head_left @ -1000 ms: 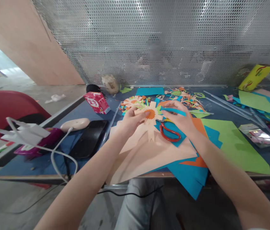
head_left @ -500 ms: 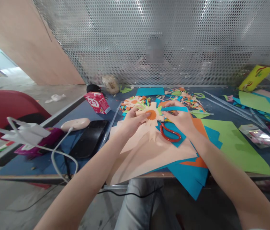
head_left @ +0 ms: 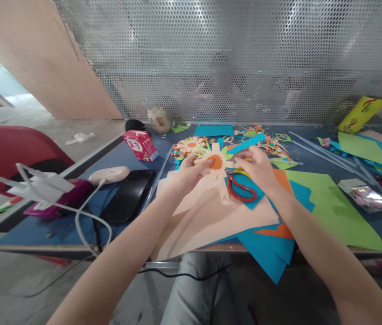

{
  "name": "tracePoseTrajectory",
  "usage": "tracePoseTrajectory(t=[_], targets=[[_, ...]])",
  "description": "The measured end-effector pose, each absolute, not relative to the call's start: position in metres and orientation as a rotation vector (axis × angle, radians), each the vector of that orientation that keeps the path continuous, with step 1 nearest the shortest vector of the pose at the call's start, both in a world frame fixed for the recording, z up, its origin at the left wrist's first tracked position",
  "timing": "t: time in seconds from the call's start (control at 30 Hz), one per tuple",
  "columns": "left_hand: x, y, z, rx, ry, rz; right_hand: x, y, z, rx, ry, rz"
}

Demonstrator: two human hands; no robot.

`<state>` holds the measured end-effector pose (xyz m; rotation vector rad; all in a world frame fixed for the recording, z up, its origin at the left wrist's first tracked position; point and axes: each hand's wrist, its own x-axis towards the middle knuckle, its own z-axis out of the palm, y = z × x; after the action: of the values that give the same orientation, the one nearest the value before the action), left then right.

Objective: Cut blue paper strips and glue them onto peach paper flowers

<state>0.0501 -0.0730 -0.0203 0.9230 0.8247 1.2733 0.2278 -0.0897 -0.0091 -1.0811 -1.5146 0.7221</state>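
My left hand (head_left: pixel 187 174) pinches a paper flower (head_left: pixel 215 161) with cream petals, green leaves and an orange centre, held just above the table. My right hand (head_left: pixel 258 168) has its fingers closed on a blue paper strip (head_left: pixel 247 143) that slants up to the right beside the flower. Red-handled scissors (head_left: pixel 240 188) lie on a blue sheet right under my right hand. Cream paper sheets (head_left: pixel 207 216) lie beneath both hands.
More paper flowers (head_left: pixel 188 145) and paper scraps (head_left: pixel 265 141) lie behind. A red carton (head_left: pixel 140 145), a black phone (head_left: pixel 127 195), a cream charger with cable (head_left: pixel 109 174), green sheet (head_left: pixel 329 203) and a perforated metal screen (head_left: pixel 245 58) surround the work.
The blue strip in my right hand has tilted up from lying level to slanting up and right. My left hand keeps the flower nearly in place.
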Motion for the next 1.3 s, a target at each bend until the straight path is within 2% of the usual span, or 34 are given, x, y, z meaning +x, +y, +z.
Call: tracePoseTrajectory(t=[0.3, 0.53, 0.93, 1.13, 1.3], targets=[[0.05, -0.074, -0.019, 0.886, 0.8, 1.271, 0.232, -0.087, -0.01, -1.052, -1.508, 0.786], [0.048, -0.071, -0.025, 0.972, 0.763, 1.273, 0.233, -0.084, -0.011, -1.165, -1.592, 0.626], [0.05, -0.071, -0.034, 1.422, 0.772, 1.223, 0.256, -0.063, -0.024, -1.494, -1.797, 0.115], [0.055, -0.085, -0.018, 1.377, 0.692, 1.197, 0.261, -0.058, -0.027, -1.445, -1.818, 0.04], [0.055, -0.088, -0.017, 1.373, 0.631, 1.192, 0.272, -0.054, -0.024, -1.457, -1.813, 0.113]])
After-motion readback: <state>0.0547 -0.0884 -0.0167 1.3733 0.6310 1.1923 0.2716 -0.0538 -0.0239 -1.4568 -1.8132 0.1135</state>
